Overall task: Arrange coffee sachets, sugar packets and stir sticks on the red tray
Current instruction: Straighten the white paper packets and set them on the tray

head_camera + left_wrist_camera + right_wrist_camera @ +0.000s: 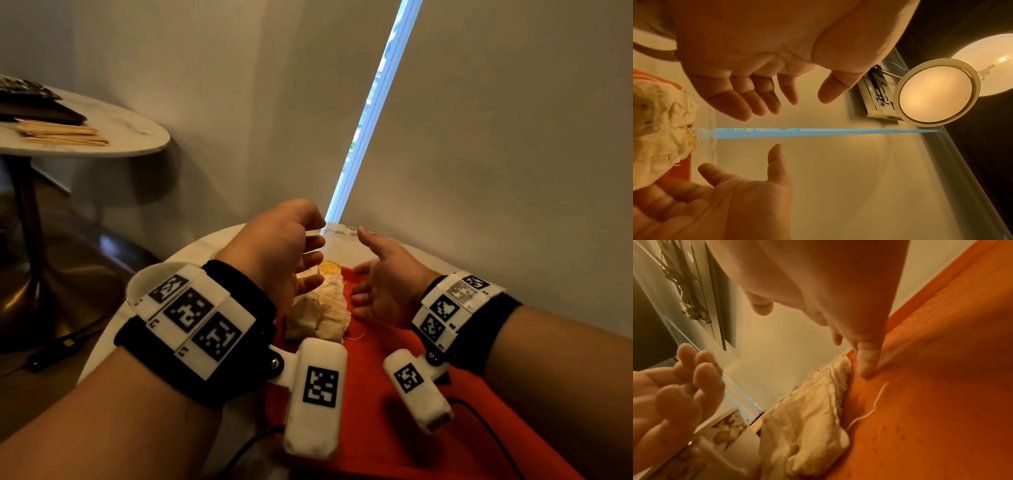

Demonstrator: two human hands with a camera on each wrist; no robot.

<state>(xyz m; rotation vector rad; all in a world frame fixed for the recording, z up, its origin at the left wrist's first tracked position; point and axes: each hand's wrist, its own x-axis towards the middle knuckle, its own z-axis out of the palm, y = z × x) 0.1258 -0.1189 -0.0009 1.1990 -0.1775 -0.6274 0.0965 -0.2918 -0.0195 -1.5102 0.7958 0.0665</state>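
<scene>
While a crumpled cream cloth bundle lay on the flat red tray, the left hand and right hand flanked the bundle, fingers spread, holding nothing.

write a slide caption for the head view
Both open hands, left and right, flank a crumpled cloth on the red tray.

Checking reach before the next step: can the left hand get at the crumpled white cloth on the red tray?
Probably yes. The left hand hovers open just beside the cloth, palm toward it, with nothing between them.
</scene>
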